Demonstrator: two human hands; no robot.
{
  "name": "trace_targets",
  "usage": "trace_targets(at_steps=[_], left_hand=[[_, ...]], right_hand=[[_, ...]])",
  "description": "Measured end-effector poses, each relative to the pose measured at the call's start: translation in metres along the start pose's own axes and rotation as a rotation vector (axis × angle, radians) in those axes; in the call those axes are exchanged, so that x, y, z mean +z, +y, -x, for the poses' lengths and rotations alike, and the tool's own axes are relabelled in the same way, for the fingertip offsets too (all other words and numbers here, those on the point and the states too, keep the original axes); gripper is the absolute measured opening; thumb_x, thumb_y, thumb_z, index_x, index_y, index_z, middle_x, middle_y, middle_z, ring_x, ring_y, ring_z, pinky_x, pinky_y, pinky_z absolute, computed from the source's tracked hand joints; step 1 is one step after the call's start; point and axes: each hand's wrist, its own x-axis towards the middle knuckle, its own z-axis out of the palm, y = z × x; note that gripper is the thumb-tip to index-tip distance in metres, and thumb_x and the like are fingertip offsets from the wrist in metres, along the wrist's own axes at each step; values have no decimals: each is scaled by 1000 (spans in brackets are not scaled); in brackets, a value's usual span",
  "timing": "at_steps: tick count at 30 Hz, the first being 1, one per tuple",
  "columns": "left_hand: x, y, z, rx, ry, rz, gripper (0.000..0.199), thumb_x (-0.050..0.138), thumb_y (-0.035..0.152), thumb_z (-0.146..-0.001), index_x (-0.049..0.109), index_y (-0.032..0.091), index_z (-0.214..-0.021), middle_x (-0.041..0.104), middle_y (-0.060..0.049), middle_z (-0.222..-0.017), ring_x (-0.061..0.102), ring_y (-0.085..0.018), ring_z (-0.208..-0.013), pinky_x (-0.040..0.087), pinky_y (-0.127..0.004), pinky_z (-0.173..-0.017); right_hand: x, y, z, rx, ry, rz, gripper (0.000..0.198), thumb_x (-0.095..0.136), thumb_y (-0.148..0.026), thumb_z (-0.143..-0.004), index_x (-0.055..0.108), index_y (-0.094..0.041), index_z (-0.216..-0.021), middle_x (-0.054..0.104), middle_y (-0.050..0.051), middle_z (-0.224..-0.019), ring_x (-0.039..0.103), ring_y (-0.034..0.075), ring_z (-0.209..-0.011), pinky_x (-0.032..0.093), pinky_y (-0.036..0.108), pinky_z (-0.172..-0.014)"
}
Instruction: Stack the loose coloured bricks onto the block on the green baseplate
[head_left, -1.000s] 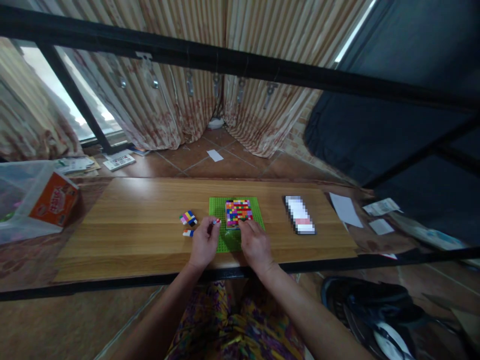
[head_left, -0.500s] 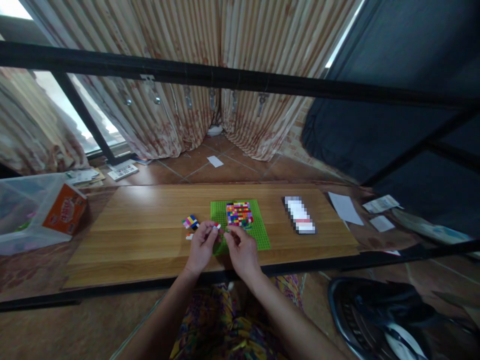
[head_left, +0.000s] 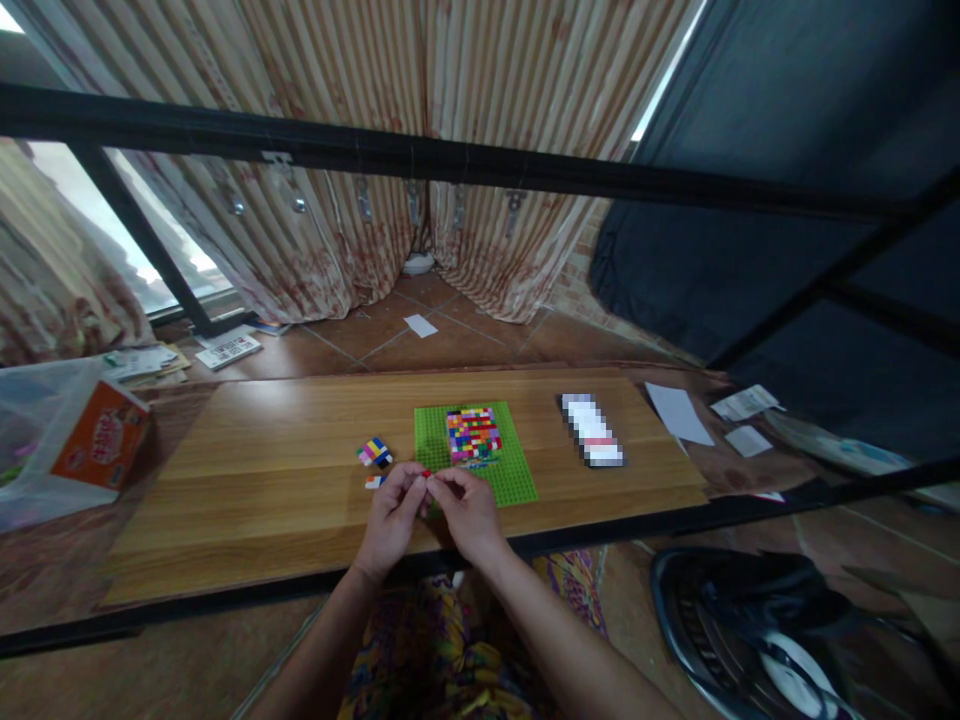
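My left hand (head_left: 395,512) and my right hand (head_left: 466,508) meet at the fingertips over the near left edge of a green baseplate (head_left: 517,470). Both are closed in a pinch around a small red toy brick (head_left: 427,474), mostly covered by the fingers. On the baseplate sits a many-coloured block of toy bricks (head_left: 474,432), packed in rows. Left of the plate lies a small cluster of joined bricks (head_left: 375,452) in pink, yellow, blue and black. A white and orange brick piece (head_left: 373,482) lies just beside my left hand.
The wooden board (head_left: 262,450) carries a phone with a blurred screen (head_left: 592,430) on the right. A clear plastic bin (head_left: 45,400) with an orange label stands at the far left. A dark metal bar (head_left: 337,145) crosses beyond the board. A basket-like chair (head_left: 675,620) is at lower right.
My hands have come together at the fingertips, where they were slightly apart. The white and red piece at my left fingers now shows only red. The view has shifted slightly.
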Motion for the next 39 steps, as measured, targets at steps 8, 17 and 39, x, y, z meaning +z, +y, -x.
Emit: trace_targets(at_steps=[8, 17, 39], left_hand=[[-1, -3, 0, -67, -18, 43, 29, 66, 44, -79, 57, 17, -88, 50, 5, -59, 44, -9, -53, 33, -20, -49], [-1, -2, -1, -30, -32, -10, 25, 61, 41, -83, 55, 18, -89, 50, 6, -57, 42, -9, -50, 33, -21, -50], [2, 1, -3, -9, 5, -30, 22, 59, 40, -85, 54, 18, -86, 56, 4, -61, 47, -9, -51, 37, -21, -51]], right_hand=[[-1, -1, 2, 11, -18, -67, 22, 57, -34, -78, 64, -19, -63, 62, -2, -58, 55, 13, -56, 44, 24, -59], [-4, 4, 3, 48, 36, -102, 21, 60, -36, -76, 67, -19, -65, 58, -3, -54, 49, 12, -52, 39, 24, -53], [-31, 25, 10, 47, 115, -23, 17, 67, -35, -74, 72, -18, -75, 69, 2, -69, 60, 16, -65, 46, 28, -65]])
